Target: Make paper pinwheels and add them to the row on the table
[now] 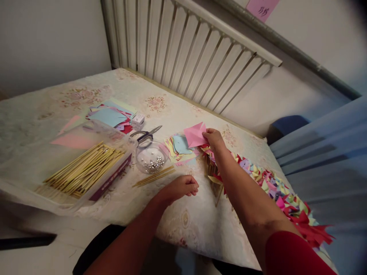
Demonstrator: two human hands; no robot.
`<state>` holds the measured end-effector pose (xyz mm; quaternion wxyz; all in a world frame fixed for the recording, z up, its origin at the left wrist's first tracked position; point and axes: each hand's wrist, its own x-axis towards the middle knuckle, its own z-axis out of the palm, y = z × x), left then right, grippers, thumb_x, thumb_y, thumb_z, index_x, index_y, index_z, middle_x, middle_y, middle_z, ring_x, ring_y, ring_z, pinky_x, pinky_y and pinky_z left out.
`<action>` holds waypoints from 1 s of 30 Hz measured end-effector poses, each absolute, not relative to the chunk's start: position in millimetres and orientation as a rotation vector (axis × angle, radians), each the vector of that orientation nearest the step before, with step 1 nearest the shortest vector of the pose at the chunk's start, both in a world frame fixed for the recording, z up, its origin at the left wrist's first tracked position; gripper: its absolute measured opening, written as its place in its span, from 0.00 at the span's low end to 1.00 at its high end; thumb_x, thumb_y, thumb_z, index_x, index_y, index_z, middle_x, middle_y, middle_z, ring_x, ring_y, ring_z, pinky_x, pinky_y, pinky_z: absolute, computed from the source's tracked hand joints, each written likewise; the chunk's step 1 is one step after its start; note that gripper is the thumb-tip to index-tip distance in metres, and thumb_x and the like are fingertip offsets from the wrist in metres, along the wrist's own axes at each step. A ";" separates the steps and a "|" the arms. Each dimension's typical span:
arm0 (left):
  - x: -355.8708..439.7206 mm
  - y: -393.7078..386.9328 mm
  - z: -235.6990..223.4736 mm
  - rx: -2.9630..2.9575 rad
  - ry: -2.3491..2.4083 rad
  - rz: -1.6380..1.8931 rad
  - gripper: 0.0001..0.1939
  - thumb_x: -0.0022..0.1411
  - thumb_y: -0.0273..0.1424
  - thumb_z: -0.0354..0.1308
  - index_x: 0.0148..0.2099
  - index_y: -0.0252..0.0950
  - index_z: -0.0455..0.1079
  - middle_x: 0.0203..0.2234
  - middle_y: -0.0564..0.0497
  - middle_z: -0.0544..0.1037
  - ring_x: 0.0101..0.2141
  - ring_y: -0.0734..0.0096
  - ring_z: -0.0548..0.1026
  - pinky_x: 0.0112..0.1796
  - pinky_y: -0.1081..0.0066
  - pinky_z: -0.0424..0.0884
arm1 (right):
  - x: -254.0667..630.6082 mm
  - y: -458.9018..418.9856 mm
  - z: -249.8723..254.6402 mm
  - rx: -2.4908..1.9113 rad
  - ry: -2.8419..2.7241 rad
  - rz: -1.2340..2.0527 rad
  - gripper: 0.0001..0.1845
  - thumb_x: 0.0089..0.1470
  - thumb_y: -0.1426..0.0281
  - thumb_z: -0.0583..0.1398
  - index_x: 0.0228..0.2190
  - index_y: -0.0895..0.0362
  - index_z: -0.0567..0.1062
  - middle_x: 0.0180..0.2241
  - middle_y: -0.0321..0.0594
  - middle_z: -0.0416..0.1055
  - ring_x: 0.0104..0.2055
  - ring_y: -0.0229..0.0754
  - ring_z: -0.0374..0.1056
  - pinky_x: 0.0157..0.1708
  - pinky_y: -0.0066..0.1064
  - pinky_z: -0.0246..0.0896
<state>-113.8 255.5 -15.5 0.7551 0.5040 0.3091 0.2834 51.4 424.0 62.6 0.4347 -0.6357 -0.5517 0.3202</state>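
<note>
My right hand [212, 138] pinches a pink paper square [195, 135] by its right edge, above the pile of cut paper squares [181, 147] in blue, yellow and other colours. Slits show in the pink sheet. Lower down and to the left, my left hand [183, 186] hovers over the table with its fingers curled in, and nothing shows in it. Closest to it lie a few thin bamboo sticks [155, 176]. Just behind those is a clear round dish [149, 156] with small shiny silver beads.
A clear plastic box [126, 154] of bamboo sticks stands at left. Scissors [146, 134], a small white box [138, 119] and more coloured paper [110, 115] lie behind it. Many paper pinwheels [268, 179] crowd the right side, partly behind my right arm. A metal railing [183, 49] borders the back.
</note>
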 end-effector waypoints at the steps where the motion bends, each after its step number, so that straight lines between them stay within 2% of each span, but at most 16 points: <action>1: -113.9 255.6 -15.1 1.100 0.675 0.616 0.15 0.52 0.41 0.58 0.34 0.33 0.67 0.30 0.48 0.75 0.31 0.70 0.72 0.35 0.68 0.65 | 50.8 424.6 60.6 -1.586 -1.375 0.802 0.06 0.37 0.67 0.59 0.21 0.58 0.71 0.14 0.30 0.60 0.19 0.34 0.56 0.18 0.25 0.50; 9: -114.8 252.0 -12.9 1.091 0.690 0.619 0.13 0.52 0.39 0.56 0.33 0.33 0.67 0.29 0.48 0.75 0.29 0.71 0.71 0.34 0.68 0.64 | 41.8 425.3 53.6 -1.550 -1.379 0.880 0.09 0.34 0.66 0.59 0.21 0.59 0.71 0.15 0.29 0.61 0.17 0.31 0.53 0.17 0.24 0.47; 16: -111.9 248.3 -15.0 1.089 0.724 0.619 0.10 0.50 0.35 0.56 0.32 0.33 0.67 0.25 0.50 0.73 0.27 0.72 0.70 0.31 0.70 0.63 | 8.3 430.9 76.1 -1.435 -1.338 1.005 0.09 0.32 0.68 0.60 0.22 0.58 0.71 0.17 0.30 0.65 0.17 0.32 0.56 0.18 0.25 0.50; 23: -113.2 241.3 -12.7 1.184 0.810 0.581 0.09 0.50 0.33 0.55 0.34 0.34 0.69 0.27 0.50 0.75 0.27 0.73 0.68 0.27 0.72 0.59 | -84.4 457.1 104.8 -1.303 -1.494 1.110 0.07 0.35 0.71 0.59 0.23 0.59 0.71 0.18 0.31 0.64 0.18 0.32 0.56 0.19 0.25 0.53; 30: -128.5 235.7 5.2 1.302 0.921 0.485 0.12 0.54 0.34 0.54 0.39 0.36 0.72 0.33 0.51 0.77 0.32 0.71 0.71 0.30 0.72 0.63 | -195.3 489.8 106.6 -1.117 -1.756 1.222 0.05 0.37 0.75 0.57 0.23 0.59 0.70 0.18 0.28 0.62 0.19 0.31 0.56 0.19 0.22 0.52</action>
